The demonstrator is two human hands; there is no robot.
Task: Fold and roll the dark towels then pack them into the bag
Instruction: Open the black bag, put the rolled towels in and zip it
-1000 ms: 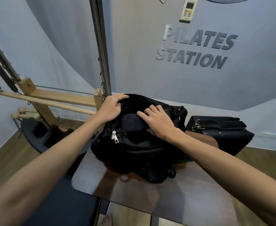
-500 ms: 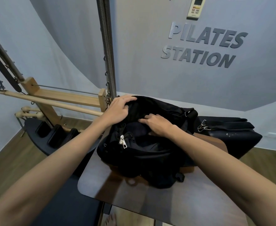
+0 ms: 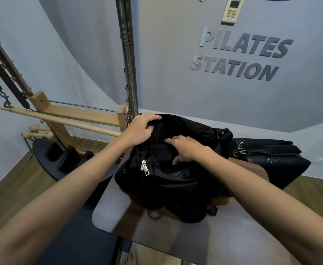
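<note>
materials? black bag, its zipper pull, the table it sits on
Bag: looks like soft synthetic fabric, matte with a slight sheen; it slumps and creases where the left hand grips its rim.
Zipper pull: likely metal, shiny silver with bright glints.
Table: smooth dark brown top, semi-gloss; it reflects the wall's light. Could be laminate or coated wood, I can't tell which.

Both bare forearms reach forward, converging. Left hand (image 3: pixel 140 129) grips with fingers (image 3: pixel 153 118) curled over an edge. Right hand (image 3: pixel 187 149) palm down, fingertips tucked under and hidden.
</note>
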